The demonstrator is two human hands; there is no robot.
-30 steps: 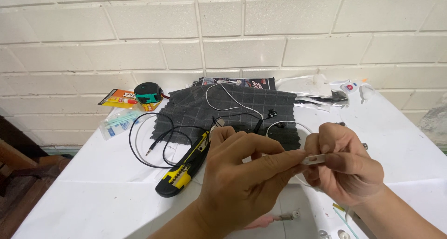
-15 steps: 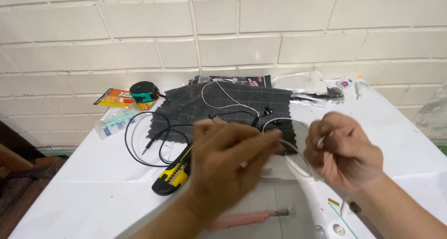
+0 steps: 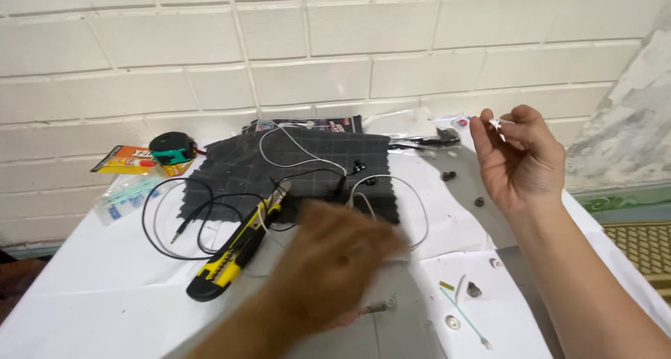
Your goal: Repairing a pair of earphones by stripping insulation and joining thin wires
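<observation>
The right hand point(image 3: 521, 156) is raised at the far right, pinching a tiny white piece point(image 3: 495, 123) between thumb and fingertips, above the surface point(image 3: 84, 289). The left hand point(image 3: 335, 261) is blurred, low over the near edge of the dark cloth point(image 3: 307, 167); I cannot tell its grip. The white cable point(image 3: 412, 212) loops between the hands, nearer the left.

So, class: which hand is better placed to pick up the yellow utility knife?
Probably the left hand: it hovers low beside the yellow utility knife. The right hand is raised, pinching a small white piece.
</observation>
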